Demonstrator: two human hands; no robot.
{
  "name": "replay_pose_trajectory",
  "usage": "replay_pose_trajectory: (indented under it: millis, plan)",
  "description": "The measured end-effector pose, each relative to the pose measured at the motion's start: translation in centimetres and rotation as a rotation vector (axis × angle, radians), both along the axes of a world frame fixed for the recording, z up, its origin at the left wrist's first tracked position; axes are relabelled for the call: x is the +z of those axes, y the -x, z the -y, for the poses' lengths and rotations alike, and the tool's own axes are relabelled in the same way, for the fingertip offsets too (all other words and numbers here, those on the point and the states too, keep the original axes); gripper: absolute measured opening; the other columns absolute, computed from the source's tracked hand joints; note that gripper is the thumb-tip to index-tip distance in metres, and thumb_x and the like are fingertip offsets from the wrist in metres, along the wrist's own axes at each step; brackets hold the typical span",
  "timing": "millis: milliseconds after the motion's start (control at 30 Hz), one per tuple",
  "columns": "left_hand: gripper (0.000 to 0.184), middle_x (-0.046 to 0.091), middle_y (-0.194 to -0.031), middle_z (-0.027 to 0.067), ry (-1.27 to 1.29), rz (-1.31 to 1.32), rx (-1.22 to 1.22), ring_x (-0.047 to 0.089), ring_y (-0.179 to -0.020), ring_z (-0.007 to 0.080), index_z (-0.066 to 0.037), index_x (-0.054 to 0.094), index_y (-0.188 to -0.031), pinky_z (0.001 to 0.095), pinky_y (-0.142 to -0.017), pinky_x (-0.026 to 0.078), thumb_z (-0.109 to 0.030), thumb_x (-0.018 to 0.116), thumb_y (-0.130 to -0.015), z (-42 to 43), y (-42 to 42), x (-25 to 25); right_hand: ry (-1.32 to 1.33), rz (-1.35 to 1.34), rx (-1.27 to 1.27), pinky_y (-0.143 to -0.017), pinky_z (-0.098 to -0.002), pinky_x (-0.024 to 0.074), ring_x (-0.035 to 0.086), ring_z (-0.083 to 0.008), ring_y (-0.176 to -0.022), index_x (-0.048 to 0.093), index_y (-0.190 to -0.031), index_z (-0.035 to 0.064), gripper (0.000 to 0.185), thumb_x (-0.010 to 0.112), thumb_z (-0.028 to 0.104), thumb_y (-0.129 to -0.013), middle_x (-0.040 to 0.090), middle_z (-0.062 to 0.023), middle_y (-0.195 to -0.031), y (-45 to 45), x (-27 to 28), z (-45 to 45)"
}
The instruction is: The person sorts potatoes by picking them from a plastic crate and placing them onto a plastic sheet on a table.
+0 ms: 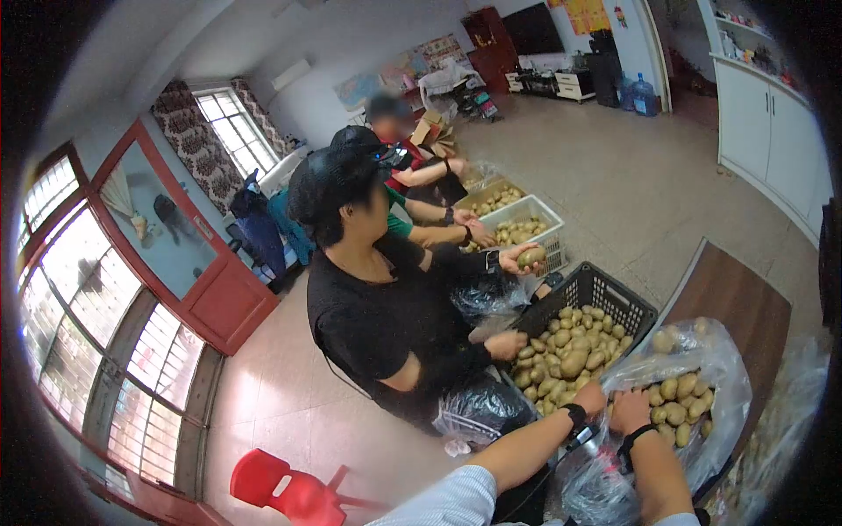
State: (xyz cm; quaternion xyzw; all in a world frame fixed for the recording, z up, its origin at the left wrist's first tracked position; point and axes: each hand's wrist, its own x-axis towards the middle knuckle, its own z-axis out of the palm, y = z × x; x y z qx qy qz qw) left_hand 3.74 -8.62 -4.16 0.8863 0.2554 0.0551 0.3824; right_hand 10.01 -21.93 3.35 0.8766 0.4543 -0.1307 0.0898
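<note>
My left hand (590, 400) is closed near the corner of the black crate, beside the rim of a clear plastic bag (732, 368). What its fingers hold is hidden. Close to its right, my right hand (629, 411) has its fingers curled over the bag's near-left edge. Inside the bag lies a heap of potatoes (680, 408). More potatoes (574, 362) of mixed sizes, one noticeably larger, fill the black plastic crate (605, 287) just beyond my hands. Dark bands circle both my wrists.
A person in black (377, 289) sits left of the crate, holding one potato (531, 257) and reaching in with the other hand. Farther back, other people work by a white crate (548, 215). A brown board (728, 302) lies right; a red chair (294, 495) stands lower left.
</note>
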Motion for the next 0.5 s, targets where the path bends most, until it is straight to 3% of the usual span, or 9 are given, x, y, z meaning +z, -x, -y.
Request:
replay_pose_trajectory:
  millis: [67, 133, 167, 267, 500]
  plan:
    - [0.026, 0.06, -0.087, 0.0325, 0.015, 0.0, -0.001, 0.06, -0.085, 0.0456, 0.01, 0.061, -0.08, 0.0482, -0.077, 0.05, -0.013, 0.051, -0.076, -0.4, -0.8, 0.8, -0.094, 0.113, 0.031, -0.095, -0.0452, 0.0371, 0.047, -0.0343, -0.116, 0.054, -0.123, 0.0094, 0.05, 0.054, 0.034, -0.079, 0.052, -0.0136, -0.127, -0.4, -1.5, 0.6]
    - [0.028, 0.059, -0.096, 0.0331, 0.045, -0.198, -0.092, 0.059, -0.092, 0.0454, 0.011, 0.06, -0.087, 0.0479, -0.082, 0.048, -0.014, 0.051, -0.076, -0.1, 0.3, 4.7, -0.117, 0.08, 0.049, -0.097, -0.0441, 0.0375, 0.046, -0.034, -0.118, 0.047, -0.13, 0.0093, 0.062, 0.06, 0.038, -0.077, 0.048, -0.013, -0.131, 0.6, 0.5, 1.5]
    - [0.03, 0.059, -0.1, 0.0325, 0.035, -0.211, -0.02, 0.059, -0.093, 0.0445, 0.01, 0.06, -0.091, 0.0479, -0.082, 0.048, -0.014, 0.051, -0.076, -0.1, 0.2, 4.2, 0.038, -0.019, 0.052, -0.097, -0.0433, 0.0379, 0.046, -0.034, -0.119, 0.038, -0.137, 0.0094, 0.081, 0.068, 0.045, -0.071, 0.042, -0.0123, -0.136, 0.3, 1.3, 1.3]
    - [0.03, 0.06, -0.099, 0.0315, 0.066, -0.224, -0.014, 0.06, -0.092, 0.0442, 0.01, 0.059, -0.095, 0.0484, -0.079, 0.049, -0.013, 0.05, -0.077, -0.1, 0.3, 4.6, -0.014, 0.057, 0.032, -0.097, -0.0432, 0.0383, 0.047, -0.0334, -0.116, 0.035, -0.139, 0.0098, 0.092, 0.073, 0.048, -0.065, 0.041, -0.0112, -0.136, 0.6, 0.5, 1.8]
    - [0.03, 0.06, -0.102, 0.0312, 0.034, -0.258, -0.045, 0.059, -0.094, 0.0463, 0.007, 0.054, -0.101, 0.049, -0.081, 0.049, -0.012, 0.049, -0.079, -0.6, 0.6, 4.7, -0.109, 0.082, 0.057, -0.095, -0.0467, 0.0378, 0.048, -0.0346, -0.114, 0.035, -0.137, 0.0083, 0.099, 0.079, 0.048, -0.058, 0.033, -0.0125, -0.142, 1.3, 0.1, 4.7]
